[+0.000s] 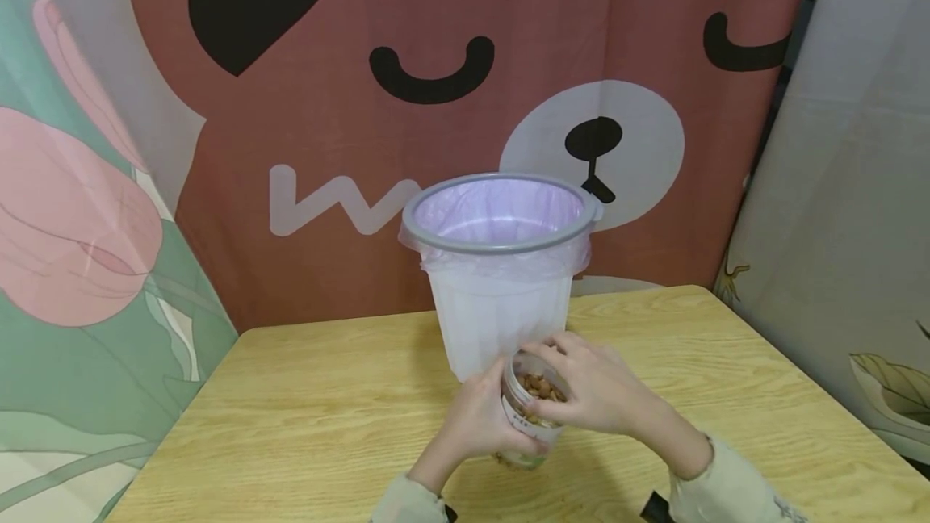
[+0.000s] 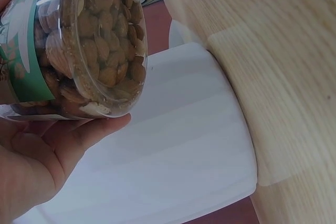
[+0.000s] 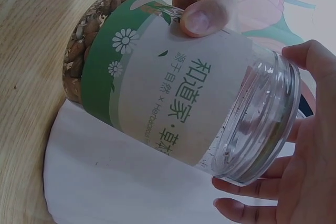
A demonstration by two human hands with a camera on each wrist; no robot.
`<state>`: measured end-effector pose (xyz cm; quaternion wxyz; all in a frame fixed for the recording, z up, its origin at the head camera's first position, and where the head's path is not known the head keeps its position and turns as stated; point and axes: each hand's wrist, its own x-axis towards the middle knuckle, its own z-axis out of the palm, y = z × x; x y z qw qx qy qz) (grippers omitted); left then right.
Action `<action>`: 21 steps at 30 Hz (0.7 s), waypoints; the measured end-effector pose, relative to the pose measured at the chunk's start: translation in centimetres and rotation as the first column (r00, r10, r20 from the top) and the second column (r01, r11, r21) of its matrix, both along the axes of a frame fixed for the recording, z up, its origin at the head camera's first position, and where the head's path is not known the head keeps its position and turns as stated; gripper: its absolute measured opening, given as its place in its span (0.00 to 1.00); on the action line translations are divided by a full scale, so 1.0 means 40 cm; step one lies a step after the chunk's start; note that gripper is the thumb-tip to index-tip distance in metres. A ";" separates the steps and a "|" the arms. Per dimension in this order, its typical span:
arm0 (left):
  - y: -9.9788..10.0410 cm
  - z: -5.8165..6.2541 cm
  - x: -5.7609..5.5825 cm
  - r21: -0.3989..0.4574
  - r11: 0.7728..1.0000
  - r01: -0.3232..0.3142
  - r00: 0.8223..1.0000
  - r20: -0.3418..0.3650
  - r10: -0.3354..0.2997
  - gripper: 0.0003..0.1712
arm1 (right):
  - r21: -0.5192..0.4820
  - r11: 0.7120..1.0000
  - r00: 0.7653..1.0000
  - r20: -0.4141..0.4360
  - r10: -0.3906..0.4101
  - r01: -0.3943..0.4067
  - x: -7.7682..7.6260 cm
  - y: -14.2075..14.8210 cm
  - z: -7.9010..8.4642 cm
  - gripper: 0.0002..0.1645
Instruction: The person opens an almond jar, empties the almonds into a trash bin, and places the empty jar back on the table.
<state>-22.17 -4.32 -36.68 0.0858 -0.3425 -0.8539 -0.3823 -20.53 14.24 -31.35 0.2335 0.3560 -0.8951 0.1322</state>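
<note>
A clear jar of almonds [image 1: 533, 424] with a white and green label is tilted in front of the bin. My left hand [image 1: 475, 418] grips its side, with the thumb [image 3: 202, 19] across the label in the right wrist view. Almonds show through the base of the jar [image 2: 107, 35] in the left wrist view. My right hand [image 1: 599, 388] spans the jar's clear top end, fingers on the far side and thumb nearer me. In the right wrist view those fingers [image 3: 247, 211] curl around the transparent rim. Whether a clear lid covers the mouth, I cannot tell.
Right behind the jar stands a white bin [image 1: 501, 305] with a grey rim and a purple liner. Both are over a light wooden table [image 1: 327, 402]. A curtain with a bear face [image 1: 407, 135] hangs behind, and patterned curtains flank the table.
</note>
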 end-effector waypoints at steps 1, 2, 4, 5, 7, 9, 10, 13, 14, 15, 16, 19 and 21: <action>0.000 0.000 0.000 0.000 1.000 0.001 1.000 -0.004 -0.001 0.50 | 0.000 1.000 1.000 -0.008 0.008 -0.008 0.000 0.000 -0.001 0.34; 0.000 -0.001 0.000 -0.001 1.000 0.000 1.000 -0.012 0.000 0.50 | 0.001 1.000 1.000 -0.015 0.015 -0.015 -0.001 0.000 -0.002 0.34; 0.000 0.000 -0.001 -0.002 1.000 -0.004 1.000 -0.022 0.004 0.50 | -0.002 0.999 0.999 -0.026 0.031 -0.032 -0.002 -0.001 -0.003 0.33; 0.001 0.000 -0.002 -0.001 1.000 -0.006 1.000 -0.022 0.006 0.50 | -0.004 0.999 0.999 -0.030 0.040 -0.040 -0.003 -0.001 -0.003 0.33; 0.000 0.002 -0.003 0.002 1.000 -0.008 1.000 -0.025 0.008 0.50 | -0.010 0.998 0.997 -0.035 0.064 -0.064 -0.005 -0.002 -0.004 0.34; 0.000 0.002 -0.004 0.008 1.000 -0.007 1.000 -0.023 0.007 0.50 | -0.014 0.996 0.995 -0.035 0.091 -0.092 -0.006 -0.001 -0.005 0.34; -0.001 0.002 -0.005 0.012 1.000 -0.005 1.000 -0.019 0.005 0.50 | -0.017 0.995 0.994 -0.036 0.102 -0.103 -0.007 -0.001 -0.005 0.34; -0.003 0.000 -0.006 0.012 1.000 -0.006 1.000 -0.023 0.006 0.50 | -0.029 0.992 0.991 -0.041 0.124 -0.125 -0.009 0.001 -0.008 0.34; -0.004 -0.001 -0.007 0.012 1.000 -0.007 1.000 -0.027 0.007 0.50 | -0.035 0.992 0.991 -0.045 0.123 -0.125 -0.010 0.001 -0.008 0.34; -0.004 -0.002 -0.008 0.009 1.000 -0.004 0.999 -0.042 0.004 0.50 | -0.043 0.992 0.992 -0.052 0.119 -0.121 -0.010 0.001 -0.009 0.34; -0.005 -0.002 -0.009 0.008 1.000 -0.005 0.999 -0.045 0.006 0.50 | -0.052 0.992 0.992 -0.057 0.110 -0.113 -0.011 0.001 -0.010 0.35; -0.006 -0.003 -0.011 0.008 1.000 -0.002 0.999 -0.052 0.003 0.50 | -0.077 0.994 0.995 -0.075 0.067 -0.072 -0.012 0.000 -0.012 0.39; -0.006 -0.003 -0.011 0.011 1.000 0.001 0.999 -0.053 0.000 0.49 | -0.086 0.996 0.996 -0.078 0.029 -0.036 -0.012 0.000 -0.013 0.40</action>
